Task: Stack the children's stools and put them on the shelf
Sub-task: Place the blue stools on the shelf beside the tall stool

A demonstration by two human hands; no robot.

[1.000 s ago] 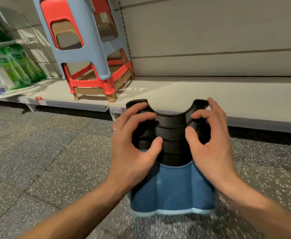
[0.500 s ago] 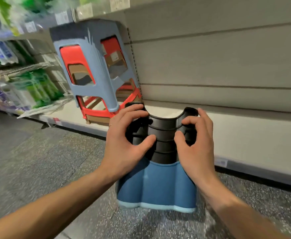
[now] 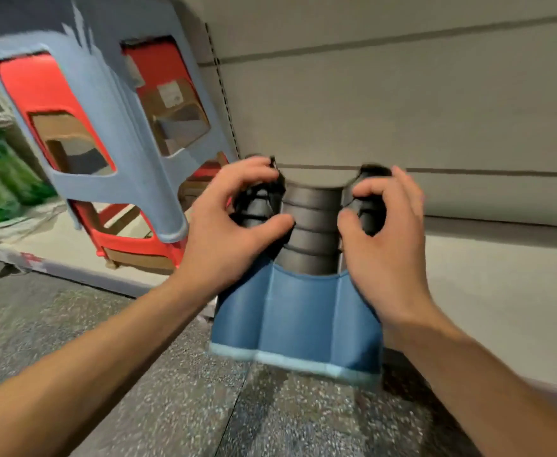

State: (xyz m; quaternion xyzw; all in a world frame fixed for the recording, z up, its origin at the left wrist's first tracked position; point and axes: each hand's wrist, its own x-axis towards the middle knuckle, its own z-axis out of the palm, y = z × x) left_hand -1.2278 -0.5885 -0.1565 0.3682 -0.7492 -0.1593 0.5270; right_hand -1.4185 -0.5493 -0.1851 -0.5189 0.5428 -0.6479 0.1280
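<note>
No legible text or labels.

both forearms bare, no sleeves; hands bare, no gloves or watch.

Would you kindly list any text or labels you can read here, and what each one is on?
No text is readable.
White sticker on the brown stool inside the tall stool stack: too blurred.
Red tag on the shelf edge: too blurred.
</note>
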